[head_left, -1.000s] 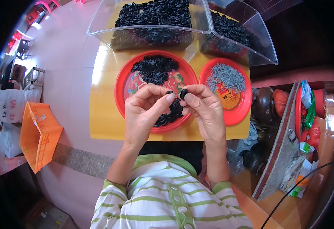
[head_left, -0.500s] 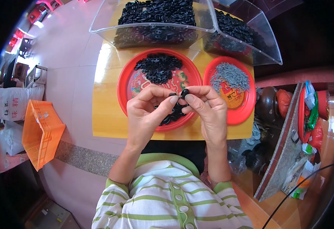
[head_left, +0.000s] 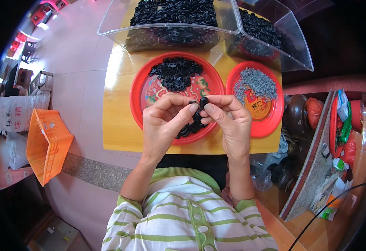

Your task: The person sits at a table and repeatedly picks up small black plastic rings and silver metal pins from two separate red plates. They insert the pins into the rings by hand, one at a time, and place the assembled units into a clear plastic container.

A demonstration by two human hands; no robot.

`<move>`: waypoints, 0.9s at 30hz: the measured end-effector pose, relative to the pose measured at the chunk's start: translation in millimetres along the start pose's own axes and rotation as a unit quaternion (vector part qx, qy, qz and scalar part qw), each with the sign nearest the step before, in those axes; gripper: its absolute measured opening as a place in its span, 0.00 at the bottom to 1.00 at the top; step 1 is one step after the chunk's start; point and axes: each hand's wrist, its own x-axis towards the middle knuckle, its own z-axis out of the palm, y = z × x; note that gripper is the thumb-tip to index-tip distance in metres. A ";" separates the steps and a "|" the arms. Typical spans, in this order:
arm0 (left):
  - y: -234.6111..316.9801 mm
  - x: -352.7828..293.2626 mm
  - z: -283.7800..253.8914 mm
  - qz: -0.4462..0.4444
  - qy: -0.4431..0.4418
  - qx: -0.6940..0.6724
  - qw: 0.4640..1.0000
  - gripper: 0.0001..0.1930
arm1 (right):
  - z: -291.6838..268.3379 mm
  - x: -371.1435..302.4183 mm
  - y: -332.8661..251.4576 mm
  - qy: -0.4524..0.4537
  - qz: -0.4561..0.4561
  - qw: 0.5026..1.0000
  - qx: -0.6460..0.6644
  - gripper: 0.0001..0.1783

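- left of the round red tray [head_left: 137, 98], down on the floor and well apart from it: an orange crate [head_left: 59, 144].
- over the near half of the round red tray: the left black piece [head_left: 192, 102], mostly hidden by fingertips. it looks light and stiff, probably hard to crush; its smooth face may slip, so a thumb-and-forefinger pinch near the edge should suit it.
- the left hand [head_left: 162, 123], over the tray's near half: thumb and forefinger closed together on that piece, the other fingers curled in behind.
- just right of that, also above the tray: the right black piece [head_left: 204, 101], rounded and glossy. it too seems light and rigid, more slippery than fragile; the rounded sides look the best place to grip. whether the two pieces touch, i cannot tell.
- the right hand [head_left: 233, 123], over the tray's near right rim: thumb and forefinger pinched on the right black piece, the remaining fingers bent below. the two hands are close, their fingertips nearly meeting.
- right of the round red tray, just beside it: an oval red tray [head_left: 262, 131] with a heap of thin grey metal bits [head_left: 258, 81], like screws, at its far end.
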 end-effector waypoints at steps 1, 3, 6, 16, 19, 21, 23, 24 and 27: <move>-0.3 0.2 0.3 -0.006 0.000 0.000 1.000 0.05 | -0.5 -0.3 0.4 -0.001 -0.005 1.000 -0.004 0.09; -3.5 1.0 -0.5 -0.010 -0.004 -0.014 1.000 0.06 | -1.4 -0.6 1.5 -0.004 -0.016 1.000 -0.011 0.09; -9.4 1.7 -2.0 -0.006 0.000 -0.019 1.000 0.06 | -2.1 -1.2 4.5 -0.004 -0.022 1.000 -0.021 0.09; -16.4 1.9 0.6 -0.017 -0.022 -0.040 0.999 0.08 | -5.3 -0.6 4.3 -0.003 -0.036 0.999 -0.026 0.10; -19.4 2.8 -1.0 -0.034 -0.029 -0.074 0.996 0.08 | -7.7 -0.3 5.2 -0.002 -0.032 0.999 -0.033 0.10; -19.6 2.5 -0.7 -0.044 -0.033 -0.091 0.994 0.08 | -7.9 -0.3 4.8 -0.002 -0.033 0.999 -0.039 0.10; -19.8 2.3 -0.3 -0.054 -0.036 -0.105 0.992 0.08 | -6.8 -1.4 3.5 0.003 -0.029 0.998 -0.050 0.10; -19.9 2.4 0.3 -0.058 -0.036 -0.111 0.991 0.08 | -6.3 -1.8 3.3 0.004 -0.026 0.998 -0.056 0.10; -21.2 2.8 0.8 -0.056 -0.042 -0.115 0.991 0.08 | -6.7 -2.0 6.2 -0.003 -0.049 0.997 -0.053 0.09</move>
